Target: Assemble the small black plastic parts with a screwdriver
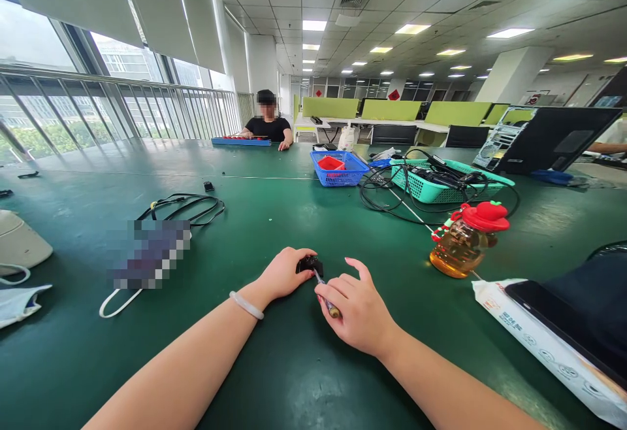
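The left hand pinches a black part between thumb and fingertips, on or just above the green table; which, I cannot tell. The right hand, just right of the black part, pinches a screwdriver with one finger raised; the shaft slants up and left, its tip at the black part. A pale bracelet circles the left wrist, nearer the wearer than the black part.

Left of the black part lie a pixelated object and, just beyond it, a coiled cable. Right of it stands a red-lidded jar; farther right, a phone rests on a white packet. Beyond the black part, to the right, are a blue basket and a green basket full of cables. Farthest beyond it, slightly left, sits another person behind a blue tray.
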A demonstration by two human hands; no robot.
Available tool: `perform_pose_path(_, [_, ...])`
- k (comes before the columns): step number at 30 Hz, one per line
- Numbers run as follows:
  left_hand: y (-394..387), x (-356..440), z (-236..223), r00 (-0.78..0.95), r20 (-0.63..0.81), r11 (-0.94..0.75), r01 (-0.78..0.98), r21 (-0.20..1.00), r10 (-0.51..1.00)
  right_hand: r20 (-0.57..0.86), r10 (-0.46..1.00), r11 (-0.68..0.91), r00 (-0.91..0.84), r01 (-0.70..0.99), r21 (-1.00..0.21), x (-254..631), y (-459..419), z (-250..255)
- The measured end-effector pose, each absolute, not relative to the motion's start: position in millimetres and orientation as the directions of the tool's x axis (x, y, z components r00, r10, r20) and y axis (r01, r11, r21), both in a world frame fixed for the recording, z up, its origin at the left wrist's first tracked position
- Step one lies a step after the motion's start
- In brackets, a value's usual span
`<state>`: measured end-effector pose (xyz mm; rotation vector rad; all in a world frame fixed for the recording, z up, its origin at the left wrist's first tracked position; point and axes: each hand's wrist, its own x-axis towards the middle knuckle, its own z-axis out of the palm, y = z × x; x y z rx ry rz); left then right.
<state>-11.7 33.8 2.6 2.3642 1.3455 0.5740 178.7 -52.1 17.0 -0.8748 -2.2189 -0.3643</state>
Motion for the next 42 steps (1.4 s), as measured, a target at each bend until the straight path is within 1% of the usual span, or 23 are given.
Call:
perform_pose_path(7, [32.1, -11.3, 3.5, 0.456, 0.176, -0.480, 0.729, 0.489, 0.872, 0.716, 0.475, 0.729, -0.511, 0.684, 0.005, 179.0, -52.0, 18.1])
perform_pose_path(14, [32.3, -11.4, 2.8, 0.459, 0.172, -0.479, 0.724, 0.496, 0.872, 0.725, 0.480, 0.729, -0.494, 0.684, -0.016, 178.5, -53.0, 20.9])
perform_pose_path(19, [31.3, -11.3, 4.5, 0.455, 0.170, -0.474, 0.722, 0.504, 0.874, 0.727, 0.477, 0.729, -0.493, 0.685, -0.013, 178.2, -52.9, 19.0])
perform_pose_path(26, [31.2, -10.9, 5.2, 0.464, 0.183, -0.489, 0.718, 0.496, 0.867, 0.702, 0.462, 0.749, -0.542, 0.662, 0.018, 176.8, -52.3, 16.0])
perform_pose_path(36, [32.1, -11.6, 4.0, 0.470, 0.179, -0.492, 0.720, 0.488, 0.865, 0.689, 0.474, 0.750, -0.549, 0.662, 0.012, 177.0, -52.4, 16.7])
perform_pose_path(42, [31.7, -11.3, 5.3, 0.469, 0.178, -0.491, 0.720, 0.490, 0.865, 0.709, 0.469, 0.736, -0.526, 0.676, 0.015, 178.6, -52.1, 17.4])
